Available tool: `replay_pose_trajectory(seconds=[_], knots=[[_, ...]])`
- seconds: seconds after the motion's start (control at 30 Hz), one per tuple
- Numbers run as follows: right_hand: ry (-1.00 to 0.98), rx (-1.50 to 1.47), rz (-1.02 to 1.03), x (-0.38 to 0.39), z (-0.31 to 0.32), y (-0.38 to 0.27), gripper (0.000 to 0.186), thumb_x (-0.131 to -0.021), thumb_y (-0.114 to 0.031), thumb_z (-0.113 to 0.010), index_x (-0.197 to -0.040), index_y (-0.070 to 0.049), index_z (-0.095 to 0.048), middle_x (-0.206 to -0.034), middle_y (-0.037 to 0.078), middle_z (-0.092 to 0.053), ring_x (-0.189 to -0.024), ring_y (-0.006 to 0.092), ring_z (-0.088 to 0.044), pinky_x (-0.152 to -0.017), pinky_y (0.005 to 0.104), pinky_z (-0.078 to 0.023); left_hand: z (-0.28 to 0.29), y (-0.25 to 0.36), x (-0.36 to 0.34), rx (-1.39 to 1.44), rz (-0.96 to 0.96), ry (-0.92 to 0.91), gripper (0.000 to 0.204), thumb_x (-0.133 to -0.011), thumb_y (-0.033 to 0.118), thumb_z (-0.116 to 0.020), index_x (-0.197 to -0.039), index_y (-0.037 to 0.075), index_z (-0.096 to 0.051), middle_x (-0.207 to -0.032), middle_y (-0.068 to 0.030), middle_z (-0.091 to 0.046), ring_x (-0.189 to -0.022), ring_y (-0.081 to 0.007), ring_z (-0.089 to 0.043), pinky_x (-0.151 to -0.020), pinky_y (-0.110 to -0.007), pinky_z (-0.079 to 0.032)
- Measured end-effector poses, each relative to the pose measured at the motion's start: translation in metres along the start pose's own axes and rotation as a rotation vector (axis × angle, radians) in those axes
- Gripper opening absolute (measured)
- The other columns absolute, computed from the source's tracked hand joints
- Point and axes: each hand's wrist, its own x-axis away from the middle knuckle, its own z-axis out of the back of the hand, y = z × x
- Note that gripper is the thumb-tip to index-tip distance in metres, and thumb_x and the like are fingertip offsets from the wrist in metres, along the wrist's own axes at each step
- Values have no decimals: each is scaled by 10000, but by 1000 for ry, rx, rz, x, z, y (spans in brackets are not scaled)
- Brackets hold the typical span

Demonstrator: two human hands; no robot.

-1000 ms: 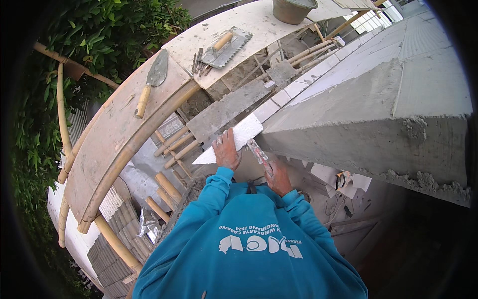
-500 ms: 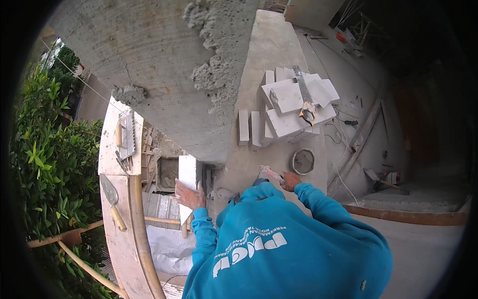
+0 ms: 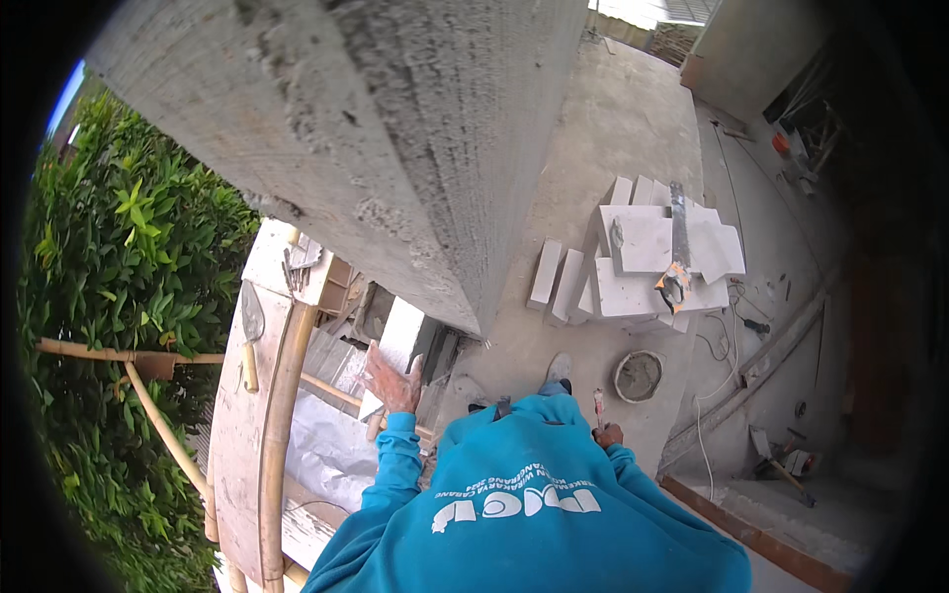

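At the far left, a trowel is laid on a scaffold board, its blade pointed away from the person and its wooden handle toward them. To the right of the board, just short of the lower corner of a concrete beam, a white block is seen under the left hand. Its long axis is run away from the person and slightly to the right, with the narrower end nearest the wrist. The fingers and thumb are spread apart and laid against the block; whether it is firmly gripped cannot be told. Farther right, well apart from the left, the right hand is closed around a slim reddish hand tool, by which a direction away from the person is pointed; its exact kind cannot be told. Just beyond that hand, a round bucket is stood on the floor, with grey mortar held inside. Beyond it, white blocks are stacked, and a handsaw is rested on top, its orange-and-black handle turned toward the person.
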Motion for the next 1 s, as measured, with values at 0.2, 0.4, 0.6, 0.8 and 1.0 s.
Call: replay_pose_trajectory(seconds=[0.2, 0.4, 0.6, 0.8, 1.0], knots=[[26, 235, 550, -116, 33, 54, 352, -759, -273, -775, -988, -25, -675, -853, 218, -695, -834, 389, -685, -736, 469, -519, -10, 65, 9, 98, 102, 148, 972, -769, 477, -756, -1495, 39, -282, -1448, -185, -402, -1386, -351, -346, -1168, -657, -51], [-242, 551, 1001, -79, 128, -88, 409, -754, -251, -758, -1091, -50, -645, -887, 209, -690, -821, 378, -676, -734, 450, -526, 11, 65, 76, 208, 332, 360, 908, -804, 432, -739, -1484, 23, -298, -1452, -202, -394, -1386, -362, -337, -1172, -624, -99], [-456, 500, 1332, 22, 107, -218, 431, -771, -249, -746, -1149, -82, -622, -897, 220, -672, -828, 429, -647, -719, 463, -521, 16, 26, 90, 278, 513, 552, 846, -833, 382, -735, -1473, 17, -319, -1453, -192, -400, -1386, -360, -332, -1171, -607, -113], [-674, 98, 1371, 147, -13, -326, 457, -806, -92, -758, -1210, 15, -573, -989, 155, -698, -878, 196, -680, -772, 324, -536, 35, -42, 79, 280, 581, 718, 780, -863, 351, -718, -1463, 22, -344, -1423, -203, -447, -1357, -377, -385, -1162, -591, -160], [-646, -498, 1154, 198, -143, -466, 549, -854, -13, -721, -1318, 69, -439, -1108, 179, -647, -963, 157, -635, -807, 283, -521, 38, -103, 85, 307, 726, 726, 728, -881, 325, -692, -1454, 23, -361, -1429, -195, -450, -1349, -379, -400, -1173, -586, -147]])
